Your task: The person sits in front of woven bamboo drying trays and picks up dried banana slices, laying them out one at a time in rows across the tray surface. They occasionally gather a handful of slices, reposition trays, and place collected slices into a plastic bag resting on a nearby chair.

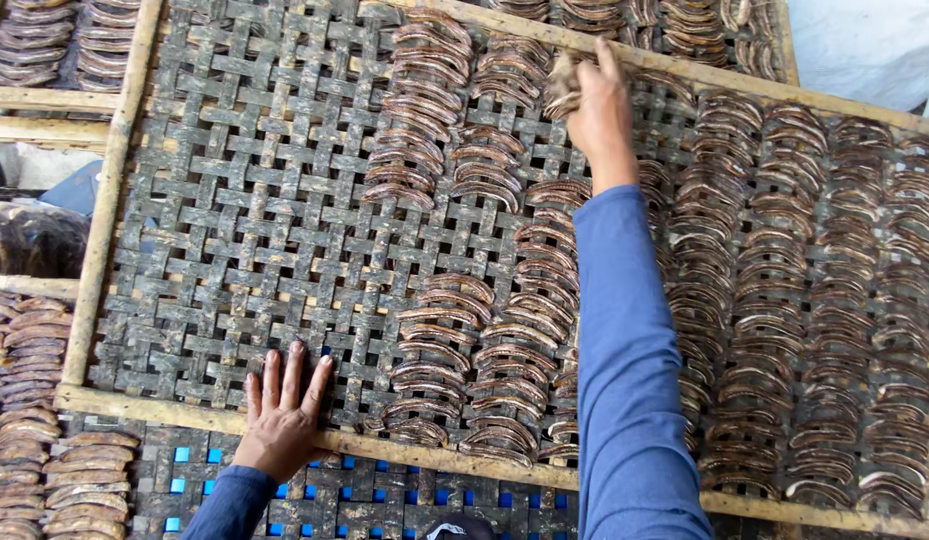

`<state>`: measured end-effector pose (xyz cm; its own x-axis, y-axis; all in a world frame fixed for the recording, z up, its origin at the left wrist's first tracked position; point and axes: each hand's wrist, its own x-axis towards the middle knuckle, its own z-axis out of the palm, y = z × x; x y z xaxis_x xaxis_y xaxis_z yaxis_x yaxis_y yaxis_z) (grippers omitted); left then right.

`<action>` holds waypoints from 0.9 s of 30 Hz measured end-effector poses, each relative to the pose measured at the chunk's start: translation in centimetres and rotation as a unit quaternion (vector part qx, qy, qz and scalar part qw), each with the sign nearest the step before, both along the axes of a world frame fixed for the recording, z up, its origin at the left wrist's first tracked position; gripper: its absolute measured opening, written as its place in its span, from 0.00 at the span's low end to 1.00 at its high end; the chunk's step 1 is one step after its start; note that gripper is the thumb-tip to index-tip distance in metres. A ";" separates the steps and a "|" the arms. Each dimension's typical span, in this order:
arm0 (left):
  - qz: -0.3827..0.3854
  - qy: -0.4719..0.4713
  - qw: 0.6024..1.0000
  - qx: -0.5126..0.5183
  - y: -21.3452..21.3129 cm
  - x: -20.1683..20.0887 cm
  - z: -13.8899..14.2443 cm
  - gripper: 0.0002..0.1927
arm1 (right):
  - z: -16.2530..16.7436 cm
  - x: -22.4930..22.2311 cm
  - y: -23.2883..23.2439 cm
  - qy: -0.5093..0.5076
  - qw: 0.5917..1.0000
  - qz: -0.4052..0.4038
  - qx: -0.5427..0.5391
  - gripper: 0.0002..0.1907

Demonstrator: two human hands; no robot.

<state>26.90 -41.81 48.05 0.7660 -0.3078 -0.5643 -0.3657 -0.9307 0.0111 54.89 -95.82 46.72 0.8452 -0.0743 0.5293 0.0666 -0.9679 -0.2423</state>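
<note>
- Reaching far across a woven drying rack [234,200], the right hand [596,110] pinches a small bunch of curved brown strips [562,88] near the rack's far rail, fingers closed around the bunch and index finger pointing upward.
- The left hand [282,410] lies flat and released, fingers spread, on the bare lattice just above the near wooden rail [164,410]; it grasps nothing.
- Both arms wear blue sleeves [629,360]; the right sleeve crosses over laid rows in the middle of the rack.
- Rows of crescent-shaped strips [774,300] fill the right half of the rack, overlapping like scales in long columns; shorter columns [429,110] stand at the centre, just left of the held bunch.
- The left part of the lattice shows only dark woven slats.
- Neighbouring racks [44,420] at the left edge and along the top carry similar stacked strips.
- A lower lattice [384,495] beneath the near rail shows blue through its gaps.
</note>
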 end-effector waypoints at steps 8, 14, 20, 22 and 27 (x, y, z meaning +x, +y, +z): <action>-0.011 -0.012 1.000 -0.025 0.3 0.0 -0.3 0.77 | -1.1 -0.1 -0.9 0.115 0.992 -0.055 0.014 0.31; -0.011 -0.038 0.998 -0.043 -0.1 0.1 0.3 0.81 | -0.4 0.0 -0.9 0.160 0.982 -0.057 0.080 0.28; -0.013 0.011 1.000 -0.003 -0.4 0.4 0.8 0.79 | -0.1 0.1 -0.6 0.188 0.976 -0.101 0.049 0.29; -0.014 0.011 1.000 -0.001 -0.5 0.4 0.9 0.79 | -0.1 0.2 -0.6 0.181 0.977 -0.091 0.064 0.30; -0.008 0.025 1.000 0.000 -0.7 0.6 0.9 0.79 | 0.5 -0.1 -0.7 0.181 0.980 -0.069 0.053 0.35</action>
<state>27.54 -42.47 48.96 0.7319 -0.3204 -0.6014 -0.3802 -0.9244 0.0298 54.82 -96.48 47.23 0.9541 -0.2387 0.1806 -0.1709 -0.9298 -0.3259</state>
